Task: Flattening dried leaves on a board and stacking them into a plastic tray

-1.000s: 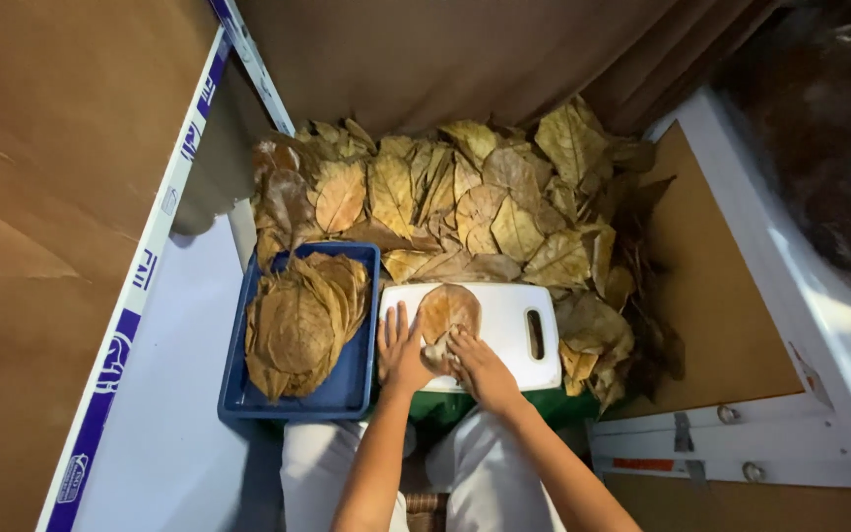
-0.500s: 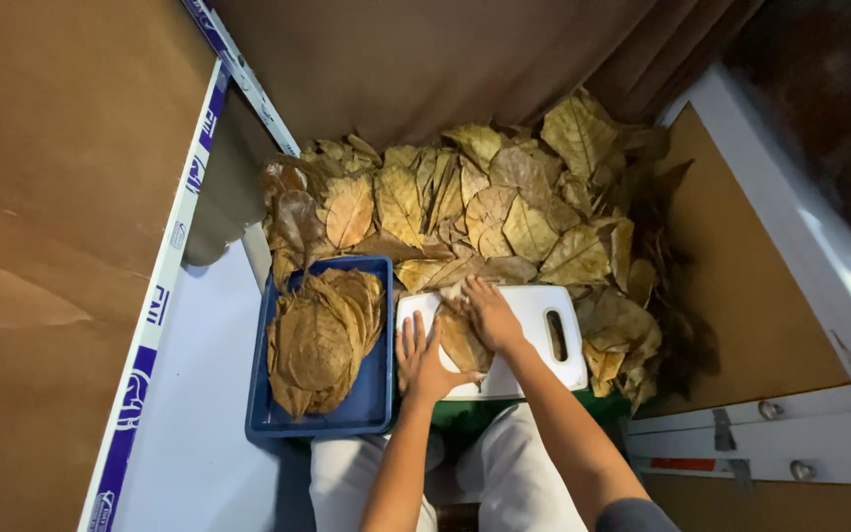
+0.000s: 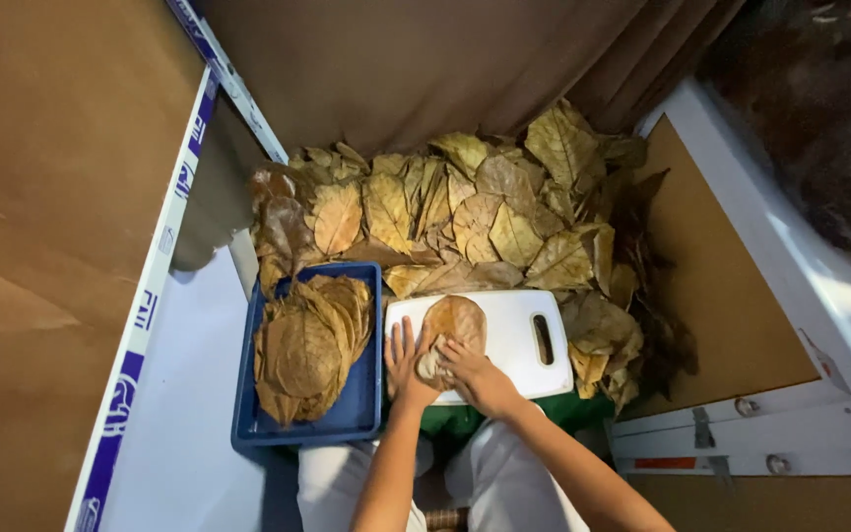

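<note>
A brown dried leaf [image 3: 458, 321] lies flat on a white cutting board [image 3: 514, 340] that rests over my lap. My left hand [image 3: 405, 365] lies flat on the board's left part, fingers spread, touching the leaf's left edge. My right hand [image 3: 467, 372] presses a small pale cloth or pad [image 3: 432, 366] against the leaf's near end. To the left, a blue tray [image 3: 359, 404] holds a stack of flattened brown leaves [image 3: 307, 345].
A big heap of loose dried leaves [image 3: 465, 212] fills the floor beyond the board and along its right side. Brown cardboard panels with white and blue edging stand at left. A white frame with a brown panel [image 3: 731, 296] stands at right.
My right hand drew back from the leaf's far end to its near end. The left hand stayed on the board. The camera view shifted slightly.
</note>
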